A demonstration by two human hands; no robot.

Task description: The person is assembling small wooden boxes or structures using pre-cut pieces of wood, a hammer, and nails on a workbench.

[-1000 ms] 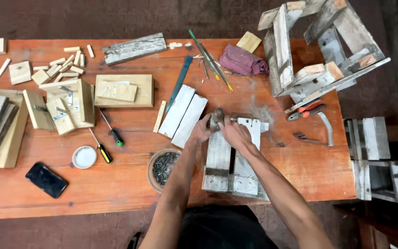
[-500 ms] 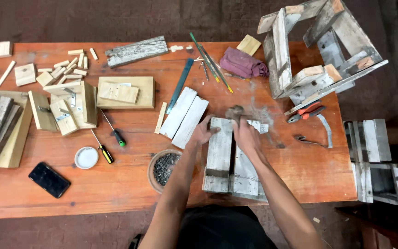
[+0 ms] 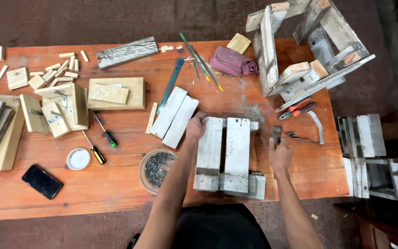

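Down by the left forearm, a round dish (image 3: 156, 169) holds a heap of dark nails (image 3: 157, 165). Since a moment ago the hands have parted: the left hand (image 3: 195, 128) now grips the top corner of the slat panel (image 3: 226, 154) lying mid-table, while the right hand (image 3: 279, 154) has moved right, closed around a hammer (image 3: 276, 134).

1 view only, from a camera on the person's head, looking almost straight down at the orange-brown table (image 3: 116, 184). It sits high enough to take in nearly the whole tabletop, plus dark floor beyond the far edge and at the right. The person's forearms enter from the bottom edge. The lens seems wide, since the table's edges bow slightly.
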